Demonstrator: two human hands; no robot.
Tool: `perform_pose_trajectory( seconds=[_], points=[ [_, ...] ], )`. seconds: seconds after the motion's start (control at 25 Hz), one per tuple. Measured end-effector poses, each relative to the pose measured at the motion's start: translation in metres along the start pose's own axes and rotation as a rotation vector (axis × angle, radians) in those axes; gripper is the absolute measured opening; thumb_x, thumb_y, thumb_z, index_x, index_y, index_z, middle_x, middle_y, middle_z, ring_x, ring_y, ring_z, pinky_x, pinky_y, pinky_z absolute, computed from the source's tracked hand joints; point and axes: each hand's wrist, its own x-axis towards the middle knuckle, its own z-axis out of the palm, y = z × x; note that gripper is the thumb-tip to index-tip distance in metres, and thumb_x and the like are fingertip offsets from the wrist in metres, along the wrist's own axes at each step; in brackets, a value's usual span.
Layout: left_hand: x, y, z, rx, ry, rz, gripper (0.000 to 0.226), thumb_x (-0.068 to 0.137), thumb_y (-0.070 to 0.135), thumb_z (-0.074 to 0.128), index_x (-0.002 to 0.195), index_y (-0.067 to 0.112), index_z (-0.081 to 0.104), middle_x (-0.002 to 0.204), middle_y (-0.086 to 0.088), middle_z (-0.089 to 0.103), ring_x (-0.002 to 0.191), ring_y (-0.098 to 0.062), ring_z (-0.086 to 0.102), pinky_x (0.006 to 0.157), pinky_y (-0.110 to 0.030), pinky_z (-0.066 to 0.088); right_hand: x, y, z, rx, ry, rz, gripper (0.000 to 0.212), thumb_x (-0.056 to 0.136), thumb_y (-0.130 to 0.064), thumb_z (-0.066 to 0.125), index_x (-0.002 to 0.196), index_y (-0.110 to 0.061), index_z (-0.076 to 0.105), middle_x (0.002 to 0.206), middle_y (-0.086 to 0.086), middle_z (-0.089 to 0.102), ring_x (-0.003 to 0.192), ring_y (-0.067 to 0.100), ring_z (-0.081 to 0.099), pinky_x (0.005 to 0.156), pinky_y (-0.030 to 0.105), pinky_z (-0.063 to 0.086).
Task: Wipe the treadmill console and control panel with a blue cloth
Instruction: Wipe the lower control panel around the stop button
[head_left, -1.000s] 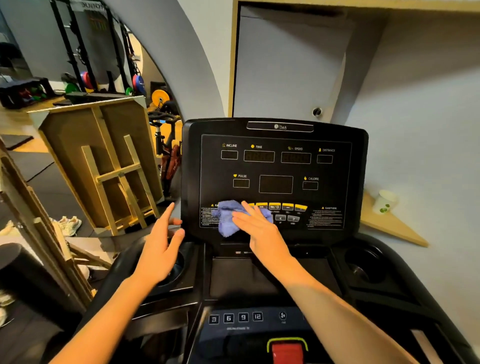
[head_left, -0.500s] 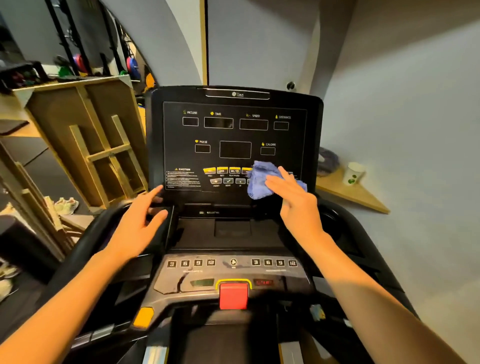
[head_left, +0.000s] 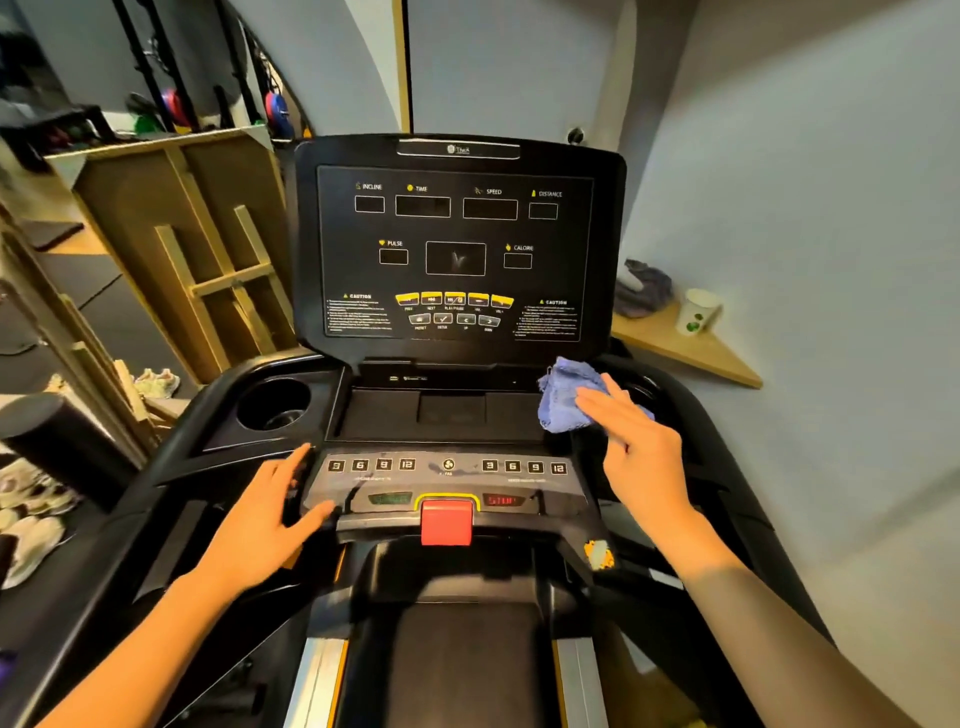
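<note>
While my right hand (head_left: 641, 452) presses the blue cloth (head_left: 566, 397) flat against the right end of the tray below the treadmill console (head_left: 457, 244), its fingers lie stretched out and loosely together on top of the cloth, not closed around it. The cloth sits bunched just left of the right cup holder (head_left: 641, 387), which my hand partly hides, so I cannot tell what is in it. My left hand (head_left: 265, 525) rests spread, fingers apart, on the left edge of the control panel (head_left: 447, 480), beside the numbered buttons and the red stop key (head_left: 447, 522). The left cup holder (head_left: 275, 405) looks dark, with nothing visible inside. To the right, a wooden corner shelf (head_left: 691, 353) holds a paper cup (head_left: 698, 312) and a crumpled grey cloth (head_left: 644, 288). A wooden frame (head_left: 208, 249) leans to the left, with sneakers (head_left: 156, 379) nearby on the floor.
</note>
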Motion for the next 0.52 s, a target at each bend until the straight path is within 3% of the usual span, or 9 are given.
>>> perform_pose_trajectory(
  seconds=[0.12, 0.24, 0.32, 0.44, 0.52],
  points=[
    [-0.019, -0.019, 0.004, 0.021, -0.019, -0.029, 0.087, 0.077, 0.064, 0.058, 0.151, 0.037, 0.019, 0.130, 0.004, 0.046, 0.111, -0.012, 0.053, 0.092, -0.031, 0.045, -0.031, 0.002, -0.001, -0.027, -0.027, 0.099, 0.042, 0.085, 0.015, 0.060, 0.121, -0.006, 0.064, 0.135, 0.013, 0.058, 0.137, 0.023, 0.043, 0.114, 0.024, 0.031],
    [-0.033, -0.029, 0.013, 0.056, -0.049, -0.087, 0.095, 0.075, 0.069, 0.057, 0.154, 0.026, 0.024, 0.131, 0.000, 0.051, 0.105, -0.012, 0.056, 0.081, -0.027, 0.046, -0.058, 0.002, -0.003, -0.179, -0.129, 0.186, 0.054, 0.088, 0.019, 0.048, 0.129, -0.014, 0.060, 0.144, 0.001, 0.048, 0.137, 0.018, 0.040, 0.112, 0.013, 0.025],
    [-0.037, -0.029, 0.019, 0.113, -0.034, -0.082, 0.097, 0.075, 0.071, 0.058, 0.154, 0.026, 0.023, 0.130, 0.001, 0.054, 0.099, -0.010, 0.058, 0.074, -0.025, 0.047, -0.072, 0.004, -0.002, -0.261, -0.191, 0.213, 0.060, 0.086, 0.019, 0.043, 0.133, -0.017, 0.056, 0.145, -0.005, 0.044, 0.136, 0.020, 0.039, 0.110, 0.008, 0.020],
    [-0.037, -0.033, 0.024, 0.174, 0.010, -0.102, 0.095, 0.076, 0.072, 0.060, 0.153, 0.028, 0.025, 0.136, 0.003, 0.056, 0.104, -0.014, 0.063, 0.076, -0.027, 0.051, -0.090, 0.004, 0.006, -0.314, -0.249, 0.213, 0.064, 0.085, 0.019, 0.046, 0.132, -0.024, 0.052, 0.144, -0.008, 0.041, 0.137, 0.024, 0.039, 0.108, 0.004, 0.016],
    [-0.039, -0.036, 0.026, 0.210, 0.037, -0.079, 0.090, 0.075, 0.075, 0.057, 0.150, 0.032, 0.032, 0.127, 0.007, 0.064, 0.094, -0.010, 0.067, 0.068, -0.019, 0.049, -0.100, 0.003, 0.008, -0.330, -0.288, 0.214, 0.061, 0.088, 0.012, 0.045, 0.132, -0.031, 0.048, 0.146, -0.009, 0.039, 0.138, 0.020, 0.037, 0.108, 0.003, 0.015]
  ],
)
